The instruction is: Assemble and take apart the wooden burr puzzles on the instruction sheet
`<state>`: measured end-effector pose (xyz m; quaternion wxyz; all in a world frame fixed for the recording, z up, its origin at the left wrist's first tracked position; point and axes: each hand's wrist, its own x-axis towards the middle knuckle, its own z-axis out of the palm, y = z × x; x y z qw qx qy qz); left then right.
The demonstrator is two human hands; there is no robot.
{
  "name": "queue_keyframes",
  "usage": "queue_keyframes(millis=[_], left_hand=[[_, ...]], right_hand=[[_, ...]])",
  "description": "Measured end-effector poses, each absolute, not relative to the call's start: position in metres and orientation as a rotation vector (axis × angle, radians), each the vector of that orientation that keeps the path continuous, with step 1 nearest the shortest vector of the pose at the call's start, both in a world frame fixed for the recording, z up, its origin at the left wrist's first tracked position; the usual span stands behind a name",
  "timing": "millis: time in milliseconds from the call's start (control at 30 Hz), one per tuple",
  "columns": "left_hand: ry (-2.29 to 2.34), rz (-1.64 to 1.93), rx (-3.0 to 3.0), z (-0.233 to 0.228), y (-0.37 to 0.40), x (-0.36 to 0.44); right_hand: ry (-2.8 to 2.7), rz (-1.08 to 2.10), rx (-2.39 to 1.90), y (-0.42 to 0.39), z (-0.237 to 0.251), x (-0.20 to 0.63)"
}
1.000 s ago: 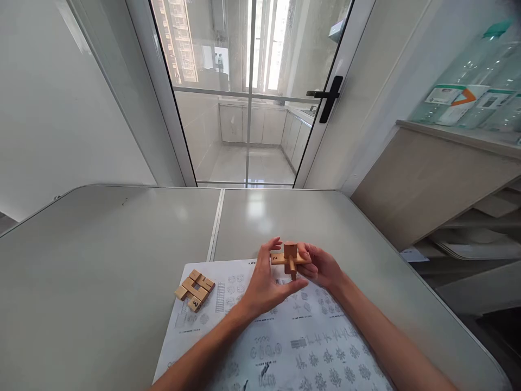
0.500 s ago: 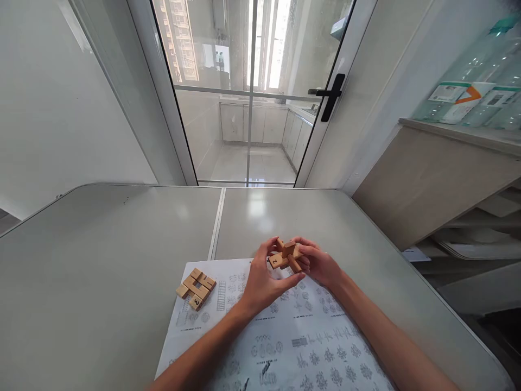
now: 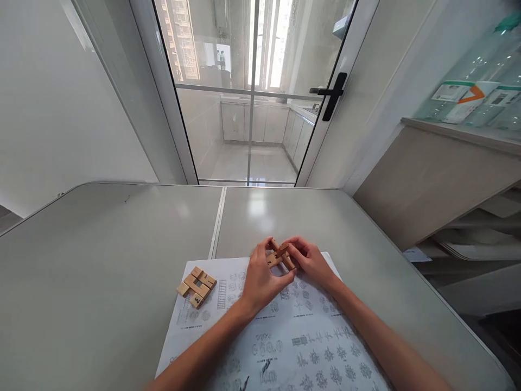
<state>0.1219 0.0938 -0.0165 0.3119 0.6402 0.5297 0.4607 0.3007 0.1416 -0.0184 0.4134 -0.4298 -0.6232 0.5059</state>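
Between my two hands is a wooden burr puzzle (image 3: pixel 274 259) made of several interlocking pieces, one marked with a 2. My left hand (image 3: pixel 260 279) is closed around its left side, thumb along the near edge. With thumb and fingertips, my right hand (image 3: pixel 311 262) pinches a darker wooden piece (image 3: pixel 281 250) that tilts up from the top of the puzzle. Fingers hide part of the joints. A second group of wooden puzzle pieces (image 3: pixel 197 287), one marked 3, lies flat to the left of my hands.
Under my hands lies a printed diagram sheet (image 3: pixel 293 331) on the grey table (image 3: pixel 101 271). A glass door (image 3: pixel 266 136) with a black handle (image 3: pixel 334 96) stands beyond the table. Plastic bottles (image 3: pixel 459 100) sit on a shelf at right.
My right hand has shifted from the puzzle's right side to its top piece. The puzzle has moved slightly left and turned, and the top piece now leans.
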Motion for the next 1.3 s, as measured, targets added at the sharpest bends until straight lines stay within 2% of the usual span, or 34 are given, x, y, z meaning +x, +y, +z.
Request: queue_keyframes(millis=[567, 1300], left_hand=[[1.365, 1.21, 1.72, -0.019, 0.097, 0.119], [1.33, 1.2, 1.597, -0.004, 0.094, 0.121]], right_hand=[[-1.585, 1.334, -1.068, 0.145, -0.015, 0.304], [-1.319, 1.402, -1.071, 0.146, -0.011, 0.306]])
